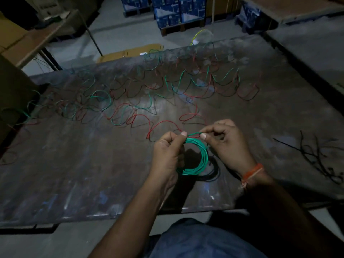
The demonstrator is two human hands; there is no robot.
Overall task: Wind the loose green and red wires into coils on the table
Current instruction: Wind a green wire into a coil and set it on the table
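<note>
Pinching green coil (195,159) in left hand (167,153), right hand (229,144) pinching its tail just above coil. Loosen left pinch, loops probably spring apart lol.

Both hands, left (168,151) and right (226,140), are raised close together, fingers curled and pinching.
</note>
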